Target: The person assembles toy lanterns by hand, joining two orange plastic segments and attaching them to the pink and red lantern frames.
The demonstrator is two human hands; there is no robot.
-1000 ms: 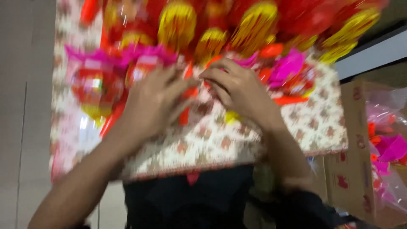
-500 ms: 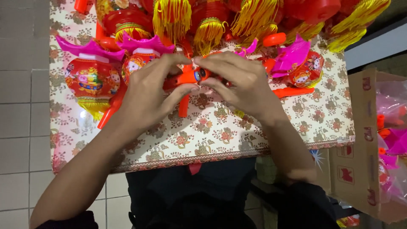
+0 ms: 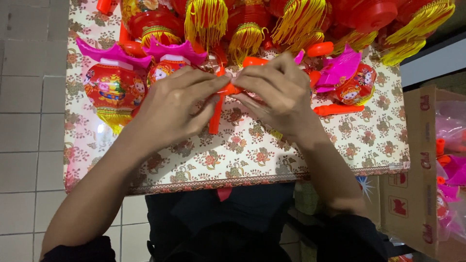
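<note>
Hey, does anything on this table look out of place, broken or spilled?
Nothing stands out. Both hands, left hand and right hand, pinch an orange plastic stick over the floral tablecloth. The red lanterns with yellow tassels lie crowded but look intact; nothing spilled.

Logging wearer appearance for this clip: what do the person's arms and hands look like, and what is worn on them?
Both hands, left hand and right hand, are bare, without gloves, rings or watch. Forearms are uncovered; dark sleeves are pushed up near the elbows.
</note>
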